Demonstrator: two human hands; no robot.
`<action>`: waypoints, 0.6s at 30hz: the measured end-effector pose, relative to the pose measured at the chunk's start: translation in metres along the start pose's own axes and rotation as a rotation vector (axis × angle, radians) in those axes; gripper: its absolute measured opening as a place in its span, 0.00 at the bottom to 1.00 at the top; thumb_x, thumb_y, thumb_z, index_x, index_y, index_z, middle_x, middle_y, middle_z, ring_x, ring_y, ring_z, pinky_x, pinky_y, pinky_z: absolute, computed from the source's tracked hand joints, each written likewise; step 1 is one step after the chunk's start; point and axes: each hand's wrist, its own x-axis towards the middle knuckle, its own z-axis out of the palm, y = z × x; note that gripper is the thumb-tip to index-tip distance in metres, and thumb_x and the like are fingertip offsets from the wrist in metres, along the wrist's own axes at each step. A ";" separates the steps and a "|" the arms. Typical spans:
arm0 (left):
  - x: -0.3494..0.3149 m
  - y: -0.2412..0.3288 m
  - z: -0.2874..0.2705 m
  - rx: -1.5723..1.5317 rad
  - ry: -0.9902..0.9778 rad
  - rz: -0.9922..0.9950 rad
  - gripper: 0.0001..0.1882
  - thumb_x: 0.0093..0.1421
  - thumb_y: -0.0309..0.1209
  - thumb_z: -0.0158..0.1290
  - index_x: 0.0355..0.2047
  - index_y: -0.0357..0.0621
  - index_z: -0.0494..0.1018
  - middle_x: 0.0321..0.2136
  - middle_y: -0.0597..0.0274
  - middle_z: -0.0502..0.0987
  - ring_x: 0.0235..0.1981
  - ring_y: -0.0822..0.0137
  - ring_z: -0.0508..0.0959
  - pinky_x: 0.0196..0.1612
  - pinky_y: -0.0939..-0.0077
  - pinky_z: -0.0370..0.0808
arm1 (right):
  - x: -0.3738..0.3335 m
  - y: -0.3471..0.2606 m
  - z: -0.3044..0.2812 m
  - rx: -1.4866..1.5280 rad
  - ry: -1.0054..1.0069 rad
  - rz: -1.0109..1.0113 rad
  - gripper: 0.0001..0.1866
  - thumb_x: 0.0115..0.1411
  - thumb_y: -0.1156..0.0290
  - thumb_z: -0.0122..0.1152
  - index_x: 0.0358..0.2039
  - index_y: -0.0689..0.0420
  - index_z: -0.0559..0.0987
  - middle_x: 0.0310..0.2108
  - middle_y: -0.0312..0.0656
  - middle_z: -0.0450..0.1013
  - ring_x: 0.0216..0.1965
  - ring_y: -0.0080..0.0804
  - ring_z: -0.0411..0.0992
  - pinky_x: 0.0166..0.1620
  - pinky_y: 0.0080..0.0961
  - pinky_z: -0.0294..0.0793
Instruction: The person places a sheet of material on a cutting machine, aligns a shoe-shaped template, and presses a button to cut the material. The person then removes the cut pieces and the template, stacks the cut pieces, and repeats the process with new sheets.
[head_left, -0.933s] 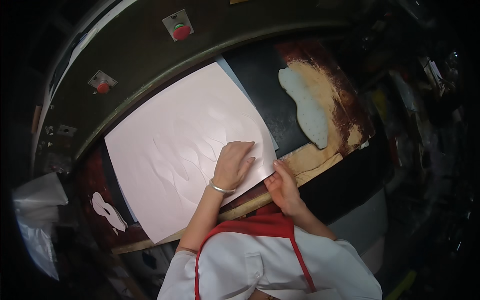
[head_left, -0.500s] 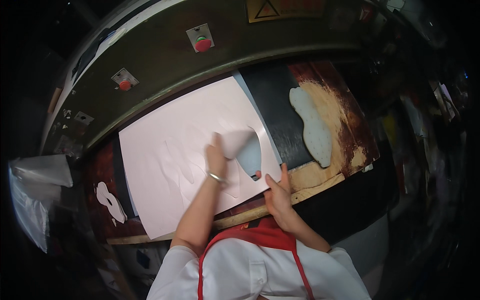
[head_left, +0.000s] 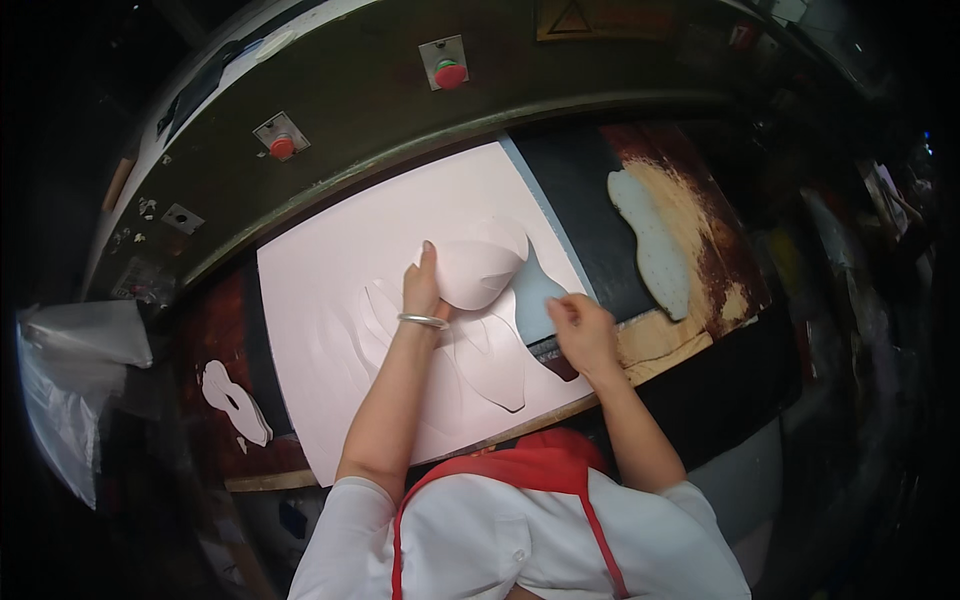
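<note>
A large pale pink sheet [head_left: 330,240] with curved cut lines lies across the work table. My left hand [head_left: 424,285], with a metal bangle at the wrist, is closed on a curved cut-out piece [head_left: 480,265] of the same material, raised above the sheet. More than one layer seems to be in that grip. Beside it, a shaped hole bares a grey-blue surface [head_left: 538,300]. At the hole's right side my right hand [head_left: 588,335] has its fingers curled together; whatever they may pinch is hidden.
Beyond the sheet runs a dark green machine beam [head_left: 350,125] with red push buttons [head_left: 451,75]. A wavy pale shape [head_left: 650,240] lies on the right. Small cut pieces [head_left: 237,405] are stacked at left, near clear plastic [head_left: 75,370].
The cut-out piece has lifted and turned over in my left hand, widening the hole. My right hand has left the sheet's near corner and risen, its fingers now curled.
</note>
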 end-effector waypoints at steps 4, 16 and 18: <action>0.003 -0.035 0.012 0.038 0.045 -0.057 0.27 0.65 0.42 0.47 0.47 0.23 0.63 0.42 0.45 0.73 0.39 0.54 0.77 0.41 0.60 0.78 | 0.030 -0.005 0.063 -0.140 -0.077 0.002 0.24 0.59 0.51 0.54 0.26 0.63 0.78 0.21 0.52 0.74 0.26 0.53 0.73 0.32 0.39 0.72; -0.009 0.207 -0.034 0.876 0.418 1.082 0.23 0.68 0.43 0.41 0.38 0.32 0.74 0.26 0.57 0.79 0.25 0.71 0.76 0.27 0.75 0.72 | -0.024 0.019 0.017 -0.204 -0.162 -0.178 0.22 0.65 0.59 0.49 0.23 0.65 0.76 0.16 0.46 0.70 0.21 0.42 0.71 0.27 0.35 0.68; -0.055 0.128 -0.024 1.116 0.042 1.214 0.13 0.63 0.32 0.46 0.42 0.39 0.76 0.29 0.58 0.80 0.27 0.69 0.77 0.30 0.75 0.74 | -0.029 0.016 0.012 -0.330 -0.400 -0.035 0.30 0.66 0.50 0.41 0.21 0.64 0.75 0.18 0.50 0.72 0.25 0.48 0.72 0.32 0.36 0.69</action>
